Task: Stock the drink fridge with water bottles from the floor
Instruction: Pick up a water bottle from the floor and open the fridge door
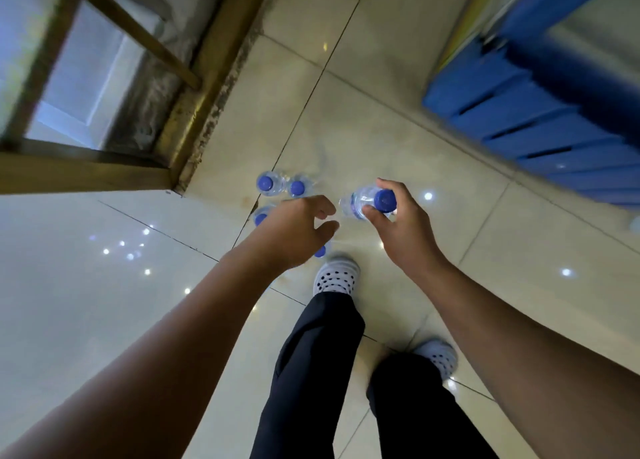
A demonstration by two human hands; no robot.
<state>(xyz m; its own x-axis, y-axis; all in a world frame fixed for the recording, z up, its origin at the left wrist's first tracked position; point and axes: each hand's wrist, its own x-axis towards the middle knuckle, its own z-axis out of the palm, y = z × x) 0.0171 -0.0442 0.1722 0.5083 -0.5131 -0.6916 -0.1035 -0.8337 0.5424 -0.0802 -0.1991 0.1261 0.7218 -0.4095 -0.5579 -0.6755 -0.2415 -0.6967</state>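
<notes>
Seen from above, both bare forearms stretched down and forward over the tiled floor (pixel 363 129). Right hand (pixel 403 228) wrapped around the neck of a clear water bottle (pixel 363 202), thumb and fingers pinching just under its blue cap (pixel 385 200), bottle lifted clear of the floor and tilted with the cap towards the camera. Left hand (pixel 294 232) empty, fingers loosely curled and spread, palm down, hovering over the cluster of bottles standing on the floor. Held bottle just beside the left hand's fingertips, not touching them.

Two upright bottles beyond the left hand, side by side and touching: far-left bottle (pixel 266 183) and its neighbour (pixel 297 188), each clear with a blue cap seen from the top. A third blue cap (pixel 259 218) peeking out at the left edge of the left hand, mostly hidden. A fourth blue cap (pixel 320 251) showing under the left hand's thumb side, near the front shoe (pixel 336 278). All four close to a tile joint, near the corner of the wooden door frame (pixel 204 88) at upper left.

Blue fridge base (pixel 540 119) with slotted vents at upper right, blurred, well apart from the bottles. Dark trousers (pixel 311 372) and white perforated clogs below the hands; second shoe (pixel 438 356) further back to the right.
</notes>
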